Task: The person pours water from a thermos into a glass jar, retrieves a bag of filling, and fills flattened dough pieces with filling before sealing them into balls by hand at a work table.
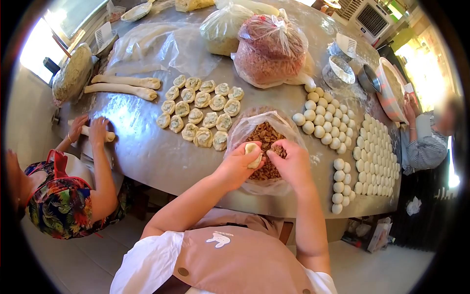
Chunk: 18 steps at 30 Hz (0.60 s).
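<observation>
My left hand (235, 167) is closed around a flattened piece of dough (253, 153), cupped over the left side of an open plastic bag (239, 131). Crumbly brown filling (262, 133) fills the bag. Over its right side, my right hand (293, 165) has its fingers pinched together on a bit of that filling. Left of the bag lie rows of small stuffed dough pieces (202, 99) with pale green showing on top. To the right, round white dough balls (319, 119) stand in close groups.
At the back of the metal table (142, 142) sit a tied bag of pinkish mince (271, 49) and another bag (223, 32). Two dough ropes (122, 87) lie at left. A co-worker at left presses a dough roll (93, 131); another person stands far right beside a large basin (391, 90).
</observation>
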Available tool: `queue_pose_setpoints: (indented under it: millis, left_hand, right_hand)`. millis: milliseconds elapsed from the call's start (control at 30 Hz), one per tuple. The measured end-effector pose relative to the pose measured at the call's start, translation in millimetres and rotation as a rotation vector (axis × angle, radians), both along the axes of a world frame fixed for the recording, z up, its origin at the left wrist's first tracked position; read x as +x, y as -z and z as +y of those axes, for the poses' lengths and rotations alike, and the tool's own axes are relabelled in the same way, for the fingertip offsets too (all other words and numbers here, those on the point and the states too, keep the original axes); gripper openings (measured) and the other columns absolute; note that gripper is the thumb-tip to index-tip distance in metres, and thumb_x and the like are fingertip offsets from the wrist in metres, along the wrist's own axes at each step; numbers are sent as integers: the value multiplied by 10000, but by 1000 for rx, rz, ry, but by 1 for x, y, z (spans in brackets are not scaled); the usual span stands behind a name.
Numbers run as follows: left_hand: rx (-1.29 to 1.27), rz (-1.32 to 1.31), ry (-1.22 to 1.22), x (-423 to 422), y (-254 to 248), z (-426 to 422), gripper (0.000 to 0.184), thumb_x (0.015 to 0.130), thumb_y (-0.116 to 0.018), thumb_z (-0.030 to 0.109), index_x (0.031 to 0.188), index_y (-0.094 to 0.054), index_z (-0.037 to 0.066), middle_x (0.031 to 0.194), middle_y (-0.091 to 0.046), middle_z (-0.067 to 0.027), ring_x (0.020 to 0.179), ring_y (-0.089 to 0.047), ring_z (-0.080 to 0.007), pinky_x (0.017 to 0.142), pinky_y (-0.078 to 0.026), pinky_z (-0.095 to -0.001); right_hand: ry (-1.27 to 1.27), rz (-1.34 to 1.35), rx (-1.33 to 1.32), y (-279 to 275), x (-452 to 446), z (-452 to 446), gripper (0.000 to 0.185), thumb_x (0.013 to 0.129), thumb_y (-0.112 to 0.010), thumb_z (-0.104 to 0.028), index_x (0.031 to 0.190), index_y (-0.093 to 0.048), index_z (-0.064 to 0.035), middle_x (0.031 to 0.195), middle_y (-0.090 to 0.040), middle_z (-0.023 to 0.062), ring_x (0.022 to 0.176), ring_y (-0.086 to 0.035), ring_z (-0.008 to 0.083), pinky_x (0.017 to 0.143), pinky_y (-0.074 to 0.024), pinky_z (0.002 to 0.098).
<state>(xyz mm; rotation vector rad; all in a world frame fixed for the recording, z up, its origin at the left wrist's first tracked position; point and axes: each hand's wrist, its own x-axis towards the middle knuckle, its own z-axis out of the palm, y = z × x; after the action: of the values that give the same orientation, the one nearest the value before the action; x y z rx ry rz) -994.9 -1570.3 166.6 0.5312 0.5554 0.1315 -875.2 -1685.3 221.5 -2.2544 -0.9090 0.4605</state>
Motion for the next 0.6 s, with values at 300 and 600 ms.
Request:
queue_pose_setpoints:
  millis: [300,600]
  left_hand:
    - [-252,-66,-37,14,-7,-18,400,1034,-324,293,1326,-420,38,1293,-502,-122,1199,-487,-257,1028,-396,-437]
    - [-95,4,-3,15,-7,-17,239,1000,-456,167,1219,-497,79,1187,-543,-70,1075,-539,-177,907,-480,-361]
  right_hand:
    - [-96,31,166,-6,-19,-5,343,775,-737,-114,1096,-639,-38,1019,-661,136,894,-647,236,774,-512,324]
    - [-38,-21,292,3,-27,0,274,784,-714,-46,1049,-646,-30,947,-688,113,837,-666,216,717,-526,311]
